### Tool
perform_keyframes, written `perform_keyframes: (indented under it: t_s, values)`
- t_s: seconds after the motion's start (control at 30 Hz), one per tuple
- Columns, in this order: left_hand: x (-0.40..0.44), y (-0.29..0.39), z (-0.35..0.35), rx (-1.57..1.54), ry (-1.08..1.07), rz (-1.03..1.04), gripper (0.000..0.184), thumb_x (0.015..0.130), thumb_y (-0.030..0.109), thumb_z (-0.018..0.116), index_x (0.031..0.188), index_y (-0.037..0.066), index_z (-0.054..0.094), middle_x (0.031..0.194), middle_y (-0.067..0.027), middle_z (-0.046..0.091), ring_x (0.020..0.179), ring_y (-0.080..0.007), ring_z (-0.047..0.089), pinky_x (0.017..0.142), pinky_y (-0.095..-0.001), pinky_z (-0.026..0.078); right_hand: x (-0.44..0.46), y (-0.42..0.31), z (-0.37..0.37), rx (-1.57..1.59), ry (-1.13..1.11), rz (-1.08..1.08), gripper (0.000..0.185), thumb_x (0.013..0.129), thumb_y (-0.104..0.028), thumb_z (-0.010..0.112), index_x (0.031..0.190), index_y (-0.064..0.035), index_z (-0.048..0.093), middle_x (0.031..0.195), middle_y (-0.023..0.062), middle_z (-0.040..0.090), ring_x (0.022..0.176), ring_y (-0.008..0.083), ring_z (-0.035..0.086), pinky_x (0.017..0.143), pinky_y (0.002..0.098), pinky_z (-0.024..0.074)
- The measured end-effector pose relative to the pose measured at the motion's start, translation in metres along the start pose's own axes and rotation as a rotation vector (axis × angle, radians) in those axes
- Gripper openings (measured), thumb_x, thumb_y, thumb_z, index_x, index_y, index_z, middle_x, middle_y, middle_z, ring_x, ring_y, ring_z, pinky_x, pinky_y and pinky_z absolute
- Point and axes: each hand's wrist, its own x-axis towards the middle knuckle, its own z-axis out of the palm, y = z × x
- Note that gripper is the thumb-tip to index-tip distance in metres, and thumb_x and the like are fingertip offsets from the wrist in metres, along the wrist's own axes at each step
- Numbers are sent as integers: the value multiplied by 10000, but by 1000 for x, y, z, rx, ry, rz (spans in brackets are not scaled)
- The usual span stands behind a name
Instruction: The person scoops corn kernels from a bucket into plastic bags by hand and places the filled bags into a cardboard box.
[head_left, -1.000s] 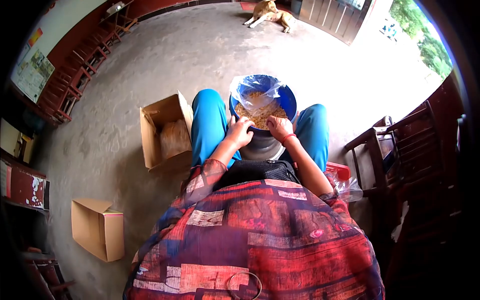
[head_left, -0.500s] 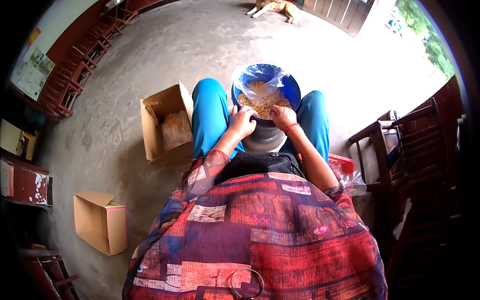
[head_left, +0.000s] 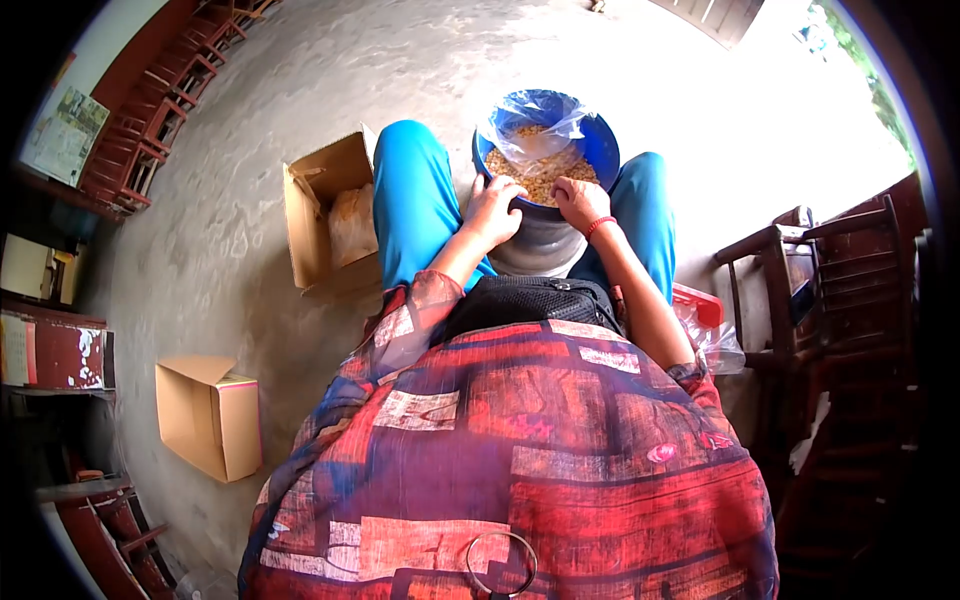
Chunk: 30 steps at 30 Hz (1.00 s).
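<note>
Between my knees stands a blue-rimmed bucket (head_left: pixel 604 150) holding yellowish kernels (head_left: pixel 545 182). A clear plastic bag (head_left: pixel 535 145) lies in it on the kernels, with some kernels showing through. My left hand (head_left: pixel 493 208) rests at the bucket's near left rim, its fingers closed round the edge. My right hand (head_left: pixel 581 204), with a red band at the wrist, is curled at the near right rim, knuckles up. Its fingertips are hidden, and anything in them is too small to make out.
An open cardboard box (head_left: pixel 305 225) with a plastic-wrapped bundle stands left of my leg. A smaller open box (head_left: pixel 235 425) sits lower left. Wooden chairs (head_left: pixel 785 290) and a red plastic item (head_left: pixel 705 300) are at right. More chairs (head_left: pixel 150 140) line the left wall.
The view has tilted down, so the bucket and both hands appear higher and the dog has almost left the picture. Both hands remain at the bucket's near rim.
</note>
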Motion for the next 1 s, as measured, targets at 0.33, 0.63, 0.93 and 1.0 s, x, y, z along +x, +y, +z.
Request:
perform_keyframes:
  t_s: [0.33, 0.63, 0.93, 1.0]
  values:
    - [2, 2, -2, 2, 55, 36, 364, 668, 94, 557, 1032, 90, 564, 1076, -109, 531, 1061, -283, 469, 1004, -455, 243, 3, 3, 3, -9, -14, 18, 187, 786, -228, 452, 760, -130, 609, 725, 119, 625, 708, 293, 605, 650, 403, 466]
    - [16, -9, -6, -191, 219, -199, 350, 689, 75, 583, 1038, 66, 564, 1066, -160, 545, 1011, -309, 517, 884, -356, 413, 46, 28, -35, 997, -230, 529, 154, 775, -102, 522, 884, -68, 625, 697, 8, 592, 560, 93, 549, 446, 226, 398]
    - [-2, -12, -12, -183, 81, -66, 353, 668, 43, 585, 1017, 94, 595, 1226, -167, 436, 1130, -346, 432, 967, -382, 345, 64, 61, -32, 1230, -262, 620, 133, 792, -98, 515, 895, -78, 595, 766, 23, 584, 642, 123, 565, 578, 254, 483]
    - [-3, -11, -13, -175, 73, -62, 363, 672, 34, 583, 1028, 104, 591, 1250, -162, 416, 1143, -346, 415, 980, -387, 327, 68, 63, -28, 1216, -252, 608, 108, 786, -100, 552, 881, -104, 603, 750, -2, 591, 641, 96, 564, 582, 235, 476]
